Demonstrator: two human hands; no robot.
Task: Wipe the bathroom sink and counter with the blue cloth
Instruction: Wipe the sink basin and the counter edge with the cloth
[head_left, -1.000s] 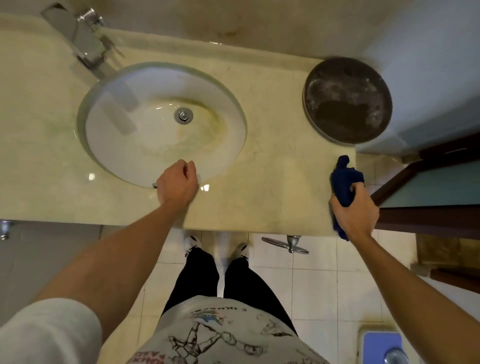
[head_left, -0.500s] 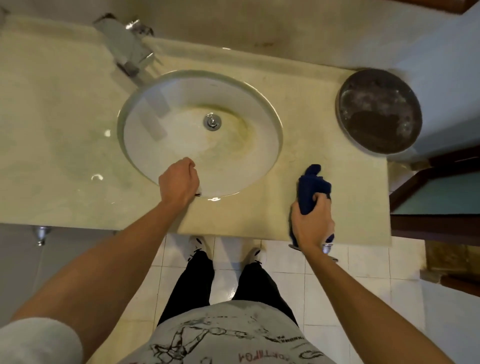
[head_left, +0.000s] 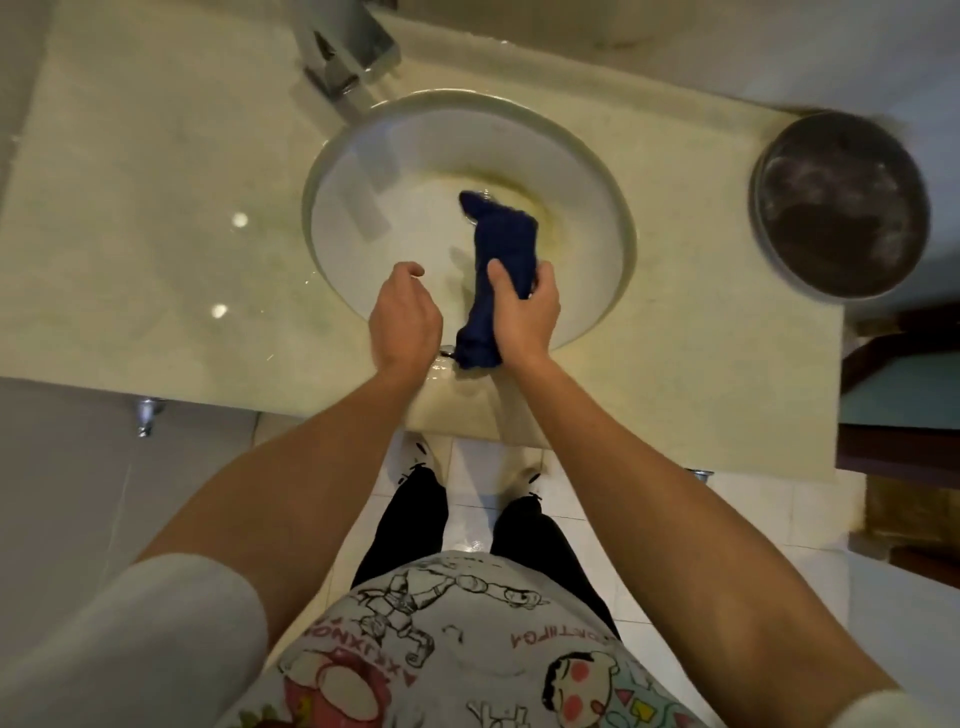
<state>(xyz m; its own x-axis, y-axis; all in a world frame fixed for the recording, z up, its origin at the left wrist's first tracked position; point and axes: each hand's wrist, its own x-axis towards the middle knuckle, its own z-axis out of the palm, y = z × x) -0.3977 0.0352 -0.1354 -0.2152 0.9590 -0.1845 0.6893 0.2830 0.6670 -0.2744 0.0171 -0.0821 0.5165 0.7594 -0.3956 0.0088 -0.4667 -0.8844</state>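
The faucet (head_left: 345, 57) at the top centre of the frame was blurred and cut off by the upper edge, so its shape was hard to make out. The drain was hidden behind the upper end of the blue cloth (head_left: 501, 260). A dark round pan-like dish (head_left: 839, 202) at the upper right was smeared by motion; what coated its inside could not be told.

The right hand (head_left: 524, 312) gripped the bunched blue cloth, thumb and fingers curled round its middle, holding it over the near half of the sink (head_left: 363, 150), just right of frame centre. The cloth's lower end hung down over the basin's front rim. The left hand (head_left: 402, 317) hovered just beside it over the rim, fingers loosely curled and holding nothing; whether it touched the basin could not be told.

The sink was a white oval bowl with yellowish staining near its bottom, set in a pale, glossy stone counter (head_left: 156, 234) with light glints. Below lay white floor tiles (head_left: 470, 467); dark wood framing (head_left: 904, 447) stood at the right edge.
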